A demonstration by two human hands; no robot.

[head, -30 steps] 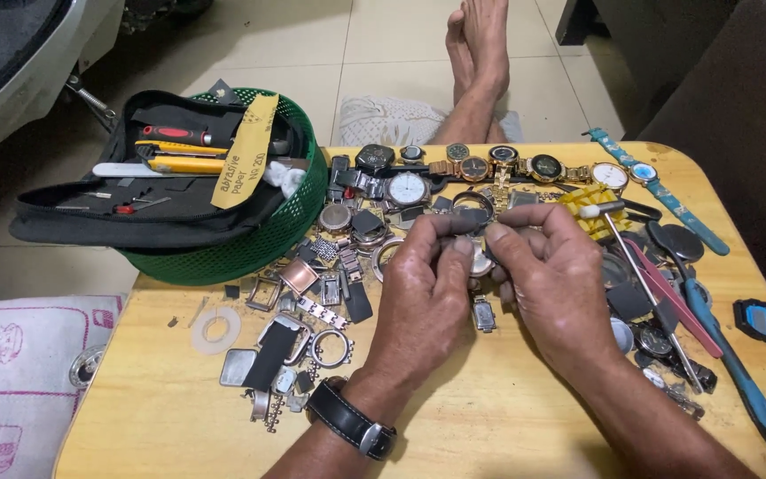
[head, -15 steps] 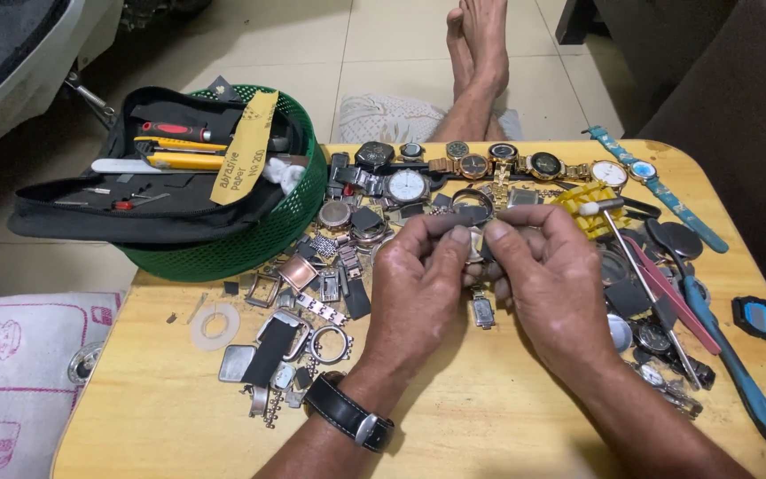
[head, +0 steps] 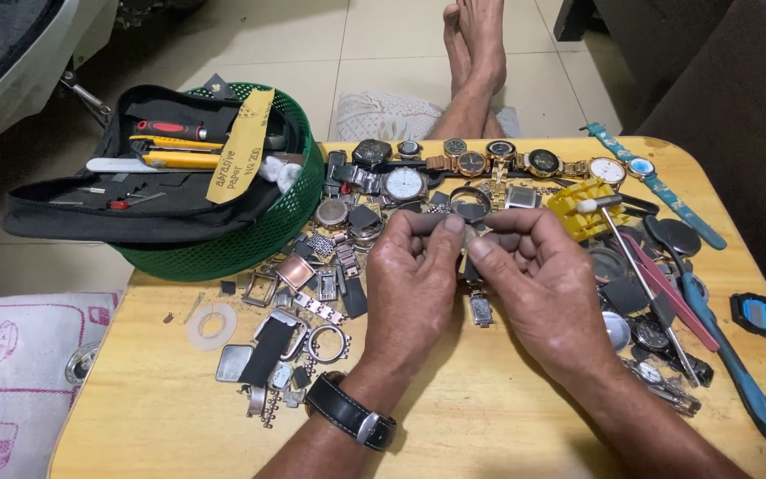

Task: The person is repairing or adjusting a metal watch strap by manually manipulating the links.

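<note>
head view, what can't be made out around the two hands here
- Head view: the small part pinched between left hand and right hand is covered by the fingertips; its kind is unclear.
- Watch band below the hands: its upper end is hidden by them.
- Blue-handled tool: its tip is lost among parts.

Two hands (head: 480, 275), one green basket (head: 250, 239), one black tool pouch (head: 135, 208), two bare feet (head: 476, 44) (watches: too many to count).
</note>
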